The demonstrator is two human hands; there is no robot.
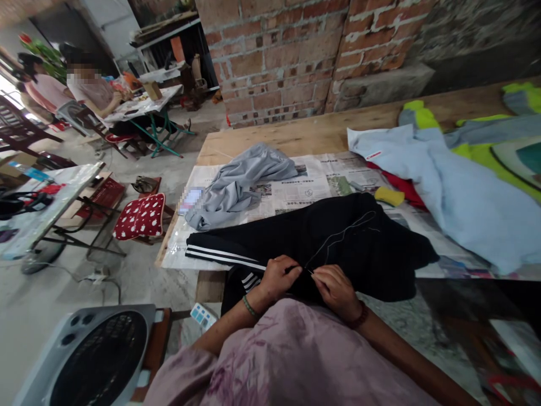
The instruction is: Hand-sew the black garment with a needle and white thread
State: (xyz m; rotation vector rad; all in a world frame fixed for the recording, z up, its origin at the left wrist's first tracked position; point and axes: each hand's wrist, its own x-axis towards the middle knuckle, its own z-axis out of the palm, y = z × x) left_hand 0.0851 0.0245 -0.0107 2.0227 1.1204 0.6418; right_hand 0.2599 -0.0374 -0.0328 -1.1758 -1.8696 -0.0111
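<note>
Black trousers (270, 234) with white side stripes lie across the front of the table, one end hanging over the edge. My left hand (281, 275) pinches the black cloth near that edge. Close beside it, my right hand (337, 287) has its fingers closed on a thin, shiny sewing needle (311, 272), its tip toward the cloth. From between the hands a pale thread (338, 234) loops up and right over the trousers. Whether the needle is through the cloth, I cannot tell.
Newspaper (313, 186) covers part of the table. On it lie a grey garment (247, 175), a light blue garment (456, 186) and a yellow sponge-like piece (389, 196). A fan (101, 355) stands at lower left, near a stool (140, 217). Several people sit at tables behind.
</note>
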